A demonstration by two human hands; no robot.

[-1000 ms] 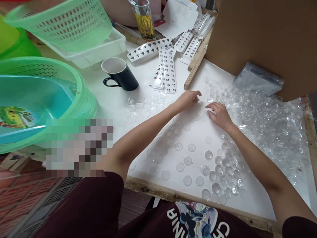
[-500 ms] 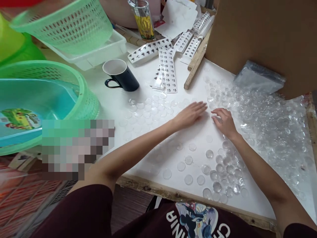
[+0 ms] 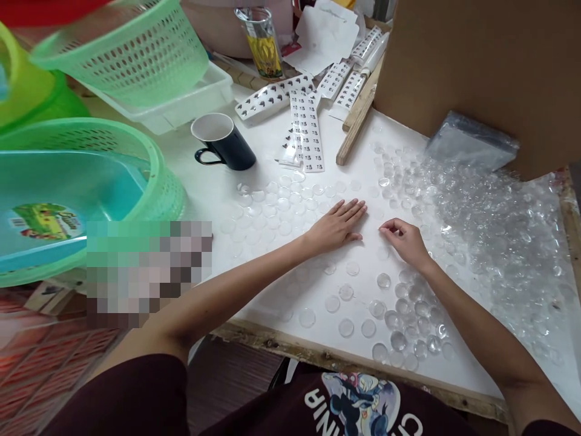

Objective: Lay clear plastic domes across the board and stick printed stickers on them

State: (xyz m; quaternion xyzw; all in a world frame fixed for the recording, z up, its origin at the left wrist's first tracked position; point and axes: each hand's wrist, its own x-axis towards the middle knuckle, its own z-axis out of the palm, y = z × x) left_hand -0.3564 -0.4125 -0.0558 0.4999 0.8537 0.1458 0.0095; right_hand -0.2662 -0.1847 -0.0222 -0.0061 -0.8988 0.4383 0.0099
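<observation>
My left hand (image 3: pixel 338 225) rests on the white tabletop (image 3: pixel 281 345), its fingers stretched and slightly apart, holding nothing. To its right, my right hand (image 3: pixel 403 241) has thumb and forefinger pinched together close to the table. Whatever sits in that pinch is too small or too clear to make out. Thin clear round discs (image 3: pixel 284 204) lie in rough rows left of and behind my left hand. Nearer my body is a looser group of clear discs (image 3: pixel 398 341), partly below my right forearm. A large heap of clear discs (image 3: pixel 494 236) spreads at the right.
A dark mug (image 3: pixel 236 148) stands at the back left, near green baskets (image 3: pixel 167 175). Sticker strips (image 3: pixel 310 130), wooden sticks (image 3: pixel 356 133) and a glass (image 3: pixel 264 51) lie or stand behind. A cardboard panel (image 3: pixel 476 66) rises at the back right, a plastic-wrapped pack (image 3: pixel 474 142) against it.
My left hand has drawn back to the left and its fingers have spread. My right hand has shifted slightly toward me and its fingers have closed into a pinch.
</observation>
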